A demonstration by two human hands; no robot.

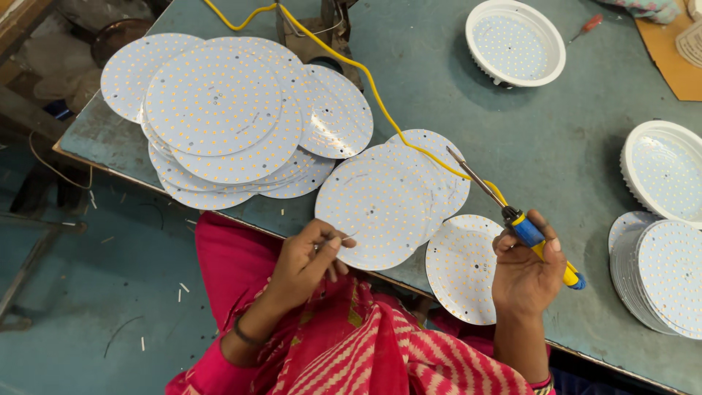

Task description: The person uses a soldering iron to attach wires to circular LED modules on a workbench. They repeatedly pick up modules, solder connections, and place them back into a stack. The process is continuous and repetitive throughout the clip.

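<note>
The right hand (525,272) is closed around the blue and yellow handle of a soldering iron (512,216), whose thin metal tip slants up and away from the hand, over the edge of a round white LED board (379,205) lying on the grey-green desk (556,139). A yellow cord (365,77) runs from beyond the tip across the desk. Just beside the right hand, toward the left one, a smaller LED disc (461,267) overhangs the desk's near edge. The left hand (307,260) is pinched shut, thumb and forefinger holding a thin bit of wire (344,238) against the near rim of the round board. Beyond the left hand lies a fanned heap of LED boards (219,117). To the outer side of the right hand sits a neat stack of discs (662,281), with a white round lamp housing (662,168) past it, and another housing (515,44) far ahead
</note>
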